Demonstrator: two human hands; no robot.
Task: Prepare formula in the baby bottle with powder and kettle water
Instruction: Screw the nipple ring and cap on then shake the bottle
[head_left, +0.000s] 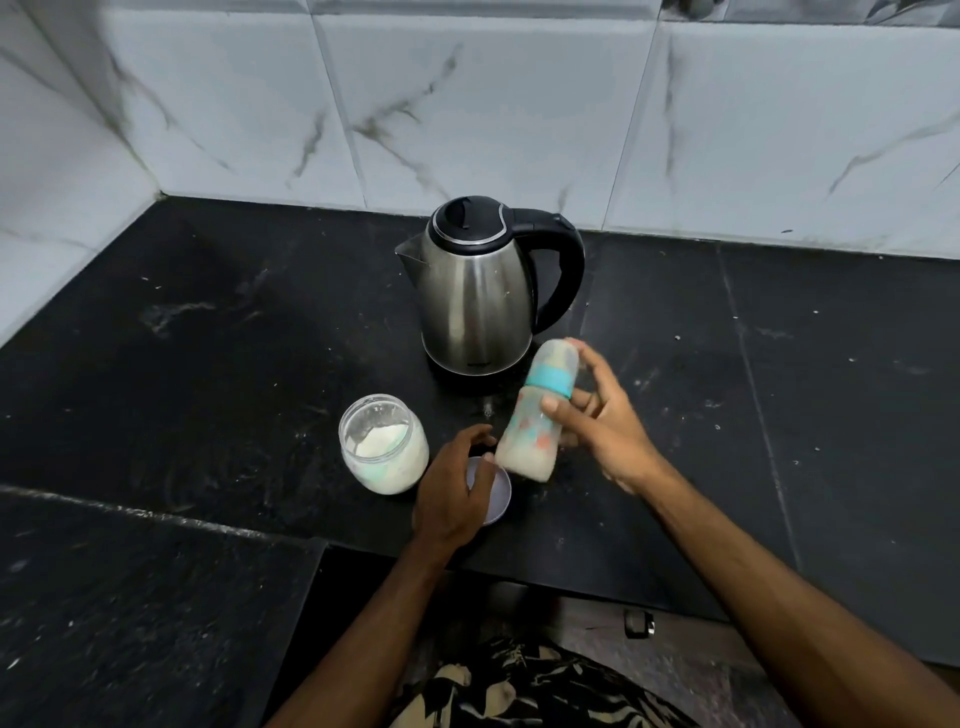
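Note:
My right hand (597, 426) grips the baby bottle (537, 415), which is tilted, capped with a clear dome and teal ring, and holds milky liquid. The bottle looks motion-blurred. My left hand (457, 488) rests over a pale round lid (497, 493) on the counter, just left of the bottle's base; whether it grips the lid I cannot tell. An open glass jar of white powder (384, 444) stands to the left of that hand. The steel kettle (478, 286) with black lid and handle stands behind the bottle, lid closed.
The black stone counter (208, 338) runs to a marble-tiled wall at the back and left. Its front edge steps back near my body. White powder specks dot the surface. A small dark object (638, 622) lies on the floor below.

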